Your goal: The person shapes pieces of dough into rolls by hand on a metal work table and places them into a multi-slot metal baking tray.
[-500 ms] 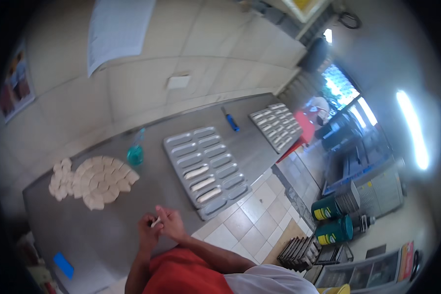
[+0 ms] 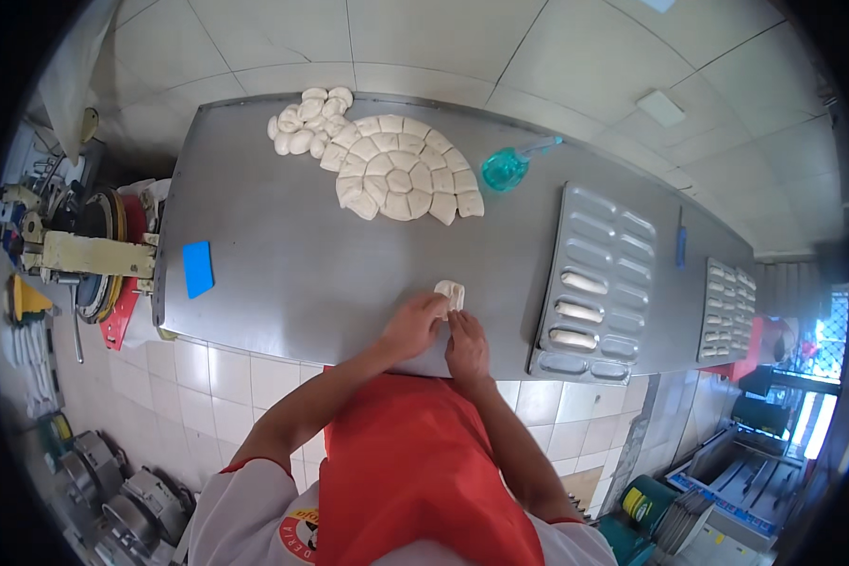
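Near the front edge of the steel table (image 2: 283, 274) lies a small flattened piece of dough (image 2: 451, 291). My left hand (image 2: 417, 325) is closed at its left side, fingertips gripping the dough's near edge. Next to it, my right hand (image 2: 468, 344) has its fingers bent together and pressed on the same near edge. The fingers partly cover the dough. Beyond my hands sits a large round of cut dough pieces (image 2: 401, 170), with several rounded dough balls (image 2: 302, 132) at its far left. To the right, a metal moulded pan (image 2: 623, 283) holds three dough rolls (image 2: 577, 309) in its slots.
A spray bottle with teal liquid (image 2: 507, 170) stands beside the cut dough. A blue scraper (image 2: 198, 269) lies at the table's left. A blue-handled tool (image 2: 681, 241) and a second filled pan (image 2: 726, 311) are farther right. Machinery (image 2: 94, 250) stands past the left end.
The view has swung from the right side down onto the table. My hands, earlier held together around a small pale piece, are now at the dough on the tabletop.
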### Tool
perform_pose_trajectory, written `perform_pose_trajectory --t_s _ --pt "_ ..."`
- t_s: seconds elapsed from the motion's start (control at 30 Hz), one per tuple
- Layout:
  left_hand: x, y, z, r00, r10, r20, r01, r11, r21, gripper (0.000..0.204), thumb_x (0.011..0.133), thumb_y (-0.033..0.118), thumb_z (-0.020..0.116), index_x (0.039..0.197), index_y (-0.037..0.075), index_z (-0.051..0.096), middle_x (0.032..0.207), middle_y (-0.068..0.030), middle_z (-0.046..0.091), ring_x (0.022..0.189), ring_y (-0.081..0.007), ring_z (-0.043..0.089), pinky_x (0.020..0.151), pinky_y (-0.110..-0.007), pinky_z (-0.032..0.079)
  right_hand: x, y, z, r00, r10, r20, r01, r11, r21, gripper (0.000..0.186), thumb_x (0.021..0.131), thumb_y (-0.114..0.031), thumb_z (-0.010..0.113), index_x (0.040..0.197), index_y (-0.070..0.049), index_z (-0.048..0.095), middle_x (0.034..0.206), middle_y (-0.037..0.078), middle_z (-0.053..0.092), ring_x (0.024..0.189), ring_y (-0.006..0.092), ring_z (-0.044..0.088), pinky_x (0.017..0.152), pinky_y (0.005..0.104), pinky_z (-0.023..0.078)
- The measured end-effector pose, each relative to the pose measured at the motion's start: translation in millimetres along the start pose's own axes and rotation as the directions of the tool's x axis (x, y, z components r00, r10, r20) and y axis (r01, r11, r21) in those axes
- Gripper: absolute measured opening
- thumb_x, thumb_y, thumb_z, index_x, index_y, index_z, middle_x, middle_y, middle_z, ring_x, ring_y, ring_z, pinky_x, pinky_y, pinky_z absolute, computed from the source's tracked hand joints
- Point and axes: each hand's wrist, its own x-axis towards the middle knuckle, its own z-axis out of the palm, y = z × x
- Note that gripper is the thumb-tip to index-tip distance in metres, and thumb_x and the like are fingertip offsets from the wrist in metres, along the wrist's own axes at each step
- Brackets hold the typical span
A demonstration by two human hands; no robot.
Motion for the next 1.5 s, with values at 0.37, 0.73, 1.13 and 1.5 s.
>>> perform_pose_trajectory --t_s 0.37,0.73,1.13,1.5 --pt "-23.4 -21.5 24.2 0.969 0.065 0.238 -0.200 0.768 0.608 0.047 0.093 0.026 0.054 0.136 0.007 0.054 0.145 -0.0092 0.051 0.134 -0.0249 0.049 0.112 -0.047 0.034 -20.2 16.0 36.4 0.957 -0.036 0.288 0.153 0.905 -0.396 0.046 0.091 -0.013 0.050 0.134 0.002 0.055 0.141 0.024 0.052 0.138 0.0316 0.044 0.116 0.0473 0.030" --pt "66.7 -38.9 1.4 0.988 0.115 -0.102 -0.065 0.914 0.400 0.035 0.079 0.031 0.075 0.112 0.017 0.072 0.102 -0.0114 0.066 0.098 -0.0338 0.064 0.086 -0.042 0.052 63.0 58.7 10.0 0.970 0.228 -0.081 -0.230 0.973 -0.021 0.036 0.085 -0.017 0.067 0.121 -0.012 0.068 0.084 0.011 0.064 0.082 0.0297 0.065 0.078 0.0426 0.049" --pt "58.6 -48.6 1.2 0.996 0.084 0.002 -0.080 0.950 0.303 0.027 0.077 0.030 0.077 0.098 0.014 0.070 0.099 -0.0049 0.065 0.102 -0.0270 0.061 0.091 -0.044 0.047 59.2 63.4 17.0 0.997 0.032 -0.068 -0.034 0.999 -0.032 0.033 0.085 -0.028 0.071 0.115 -0.016 0.071 0.086 0.006 0.064 0.084 0.0253 0.063 0.083 0.0425 0.039" --pt "38.1 -62.8 -0.3 0.993 0.028 0.115 -0.062 0.952 0.298 0.035 0.071 0.044 0.076 0.096 0.019 0.072 0.093 -0.0020 0.061 0.099 -0.0221 0.059 0.093 -0.044 0.035 44.9 58.0 5.3 0.989 0.024 0.147 -0.043 0.991 0.129 0.030 0.080 -0.029 0.075 0.107 -0.016 0.072 0.091 0.003 0.062 0.090 0.0240 0.061 0.082 0.0413 0.039"
